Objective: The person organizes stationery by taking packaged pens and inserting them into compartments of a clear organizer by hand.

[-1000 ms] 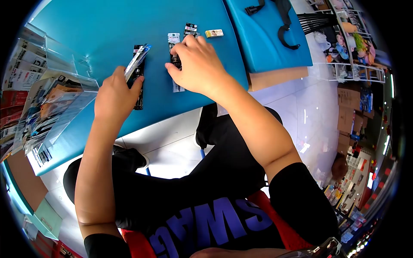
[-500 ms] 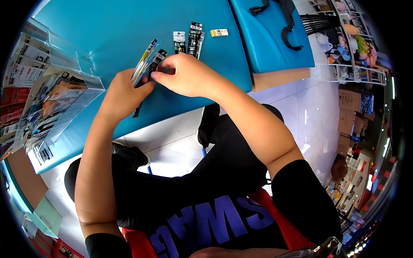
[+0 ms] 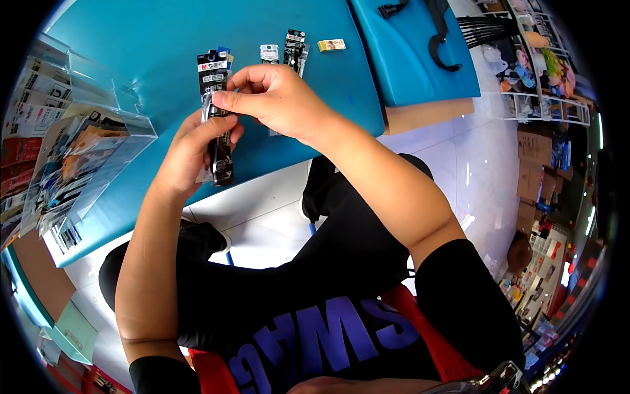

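A stack of long, thin packets, a black one (image 3: 213, 77) with a white label on top, is gripped in my left hand (image 3: 190, 148), thumb across the front. My right hand (image 3: 275, 102) pinches the right edge of the same black packet with thumb and fingers. A blue corner of another packet shows behind its top. Beyond my right hand, a packet with a white header (image 3: 269, 54) lies on the blue table, partly hidden by the hand. Beside it lie black packets (image 3: 294, 49), overlapping. To their right is a small yellow and white item (image 3: 331, 45).
A clear plastic rack (image 3: 134, 125) full of flat packets stands on the left of the blue table (image 3: 157, 33). At the right is a blue padded seat (image 3: 413, 72) with black straps. Shelves and cardboard boxes (image 3: 533, 150) stand farther right.
The black packet from the table now lies on top of the left hand's stack, turned face up. My right hand has moved left from the other packets onto it.
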A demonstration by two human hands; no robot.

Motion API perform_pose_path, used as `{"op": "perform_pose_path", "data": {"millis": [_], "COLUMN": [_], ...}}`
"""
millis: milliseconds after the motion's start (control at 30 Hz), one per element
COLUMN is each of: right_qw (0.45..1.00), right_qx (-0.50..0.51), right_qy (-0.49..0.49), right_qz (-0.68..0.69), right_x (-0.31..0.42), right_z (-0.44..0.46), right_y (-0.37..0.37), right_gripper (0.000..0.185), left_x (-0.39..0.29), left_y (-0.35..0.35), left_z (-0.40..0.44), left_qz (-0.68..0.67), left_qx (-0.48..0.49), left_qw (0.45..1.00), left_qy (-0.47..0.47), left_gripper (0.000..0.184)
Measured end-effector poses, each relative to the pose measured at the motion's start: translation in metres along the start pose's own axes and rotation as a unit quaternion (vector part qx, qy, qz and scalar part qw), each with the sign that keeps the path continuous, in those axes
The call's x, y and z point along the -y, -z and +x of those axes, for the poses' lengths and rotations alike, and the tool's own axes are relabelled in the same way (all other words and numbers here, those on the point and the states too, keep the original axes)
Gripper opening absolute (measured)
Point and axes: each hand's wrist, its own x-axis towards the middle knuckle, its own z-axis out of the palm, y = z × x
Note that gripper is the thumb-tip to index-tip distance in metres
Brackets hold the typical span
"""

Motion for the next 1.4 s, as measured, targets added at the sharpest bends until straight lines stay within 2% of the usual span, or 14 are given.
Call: {"op": "perform_pose_path", "data": {"millis": [67, 100, 200, 300, 367, 433, 467, 533, 633, 933, 1067, 1167, 1267, 1400], "right_qw": [0.993, 0.991, 0.943, 0.963, 0.953, 0.909, 0.9, 0.865, 0.849, 0.813, 0.77, 0.74, 0.713, 0.69], "right_qx": [-0.056, -0.084, -0.154, -0.035, 0.105, 0.13, 0.116, 0.09, 0.042, 0.008, -0.017, -0.041, -0.047, -0.038], "right_qy": [0.027, 0.031, 0.114, 0.064, 0.044, 0.219, 0.255, 0.313, 0.304, 0.386, 0.427, 0.431, 0.448, 0.471], "right_qz": [-0.098, -0.099, -0.272, -0.259, -0.282, -0.331, -0.334, -0.381, -0.429, -0.435, -0.474, -0.515, -0.538, -0.548], "right_x": [0.0, 0.007, 0.013, 0.012, 0.027, 0.023, 0.017, 0.008, -0.003, -0.011, -0.008, -0.007, -0.008, -0.02], "right_z": [0.006, 0.008, 0.017, 0.007, -0.013, -0.026, -0.031, -0.041, -0.048, -0.042, -0.04, -0.04, -0.041, -0.043], "right_y": [0.013, 0.023, 0.051, 0.052, 0.034, 0.015, 0.002, -0.013, -0.024, -0.02, -0.016, -0.016, -0.021, -0.023], "right_gripper": [0.031, 0.028, 0.025, 0.023, 0.025, 0.026, 0.03, 0.037, 0.033, 0.021, 0.028, 0.026, 0.025, 0.026], "left_x": [-0.006, -0.004, -0.003, 0.001, 0.004, 0.005, 0.003, 0.004, 0.007, 0.011, 0.009, 0.016, 0.017, 0.013], "left_y": [0.0, 0.003, 0.009, 0.013, 0.017, 0.018, 0.018, 0.015, 0.008, 0.01, 0.004, 0.02, 0.006, -0.005], "left_z": [-0.002, -0.001, 0.001, 0.003, 0.007, 0.01, 0.007, 0.007, 0.006, 0.007, 0.007, 0.01, 0.01, 0.002], "left_qz": [-0.013, -0.025, -0.075, -0.179, -0.233, -0.281, -0.301, -0.313, -0.324, -0.303, -0.281, -0.29, -0.281, -0.301], "left_qx": [0.026, 0.031, 0.045, 0.053, 0.048, 0.046, 0.037, 0.022, 0.0, -0.025, -0.109, -0.043, -0.13, -0.115], "left_qw": [1.0, 0.999, 0.996, 0.982, 0.971, 0.959, 0.953, 0.95, 0.946, 0.953, 0.954, 0.956, 0.951, 0.947], "left_qy": [0.001, -0.002, 0.001, 0.007, 0.005, -0.007, 0.01, 0.004, 0.003, -0.009, -0.001, -0.005, -0.004, 0.006], "left_gripper": [0.034, 0.034, 0.032, 0.028, 0.022, 0.02, 0.018, 0.017, 0.017, 0.021, 0.028, 0.027, 0.026, 0.021]}}
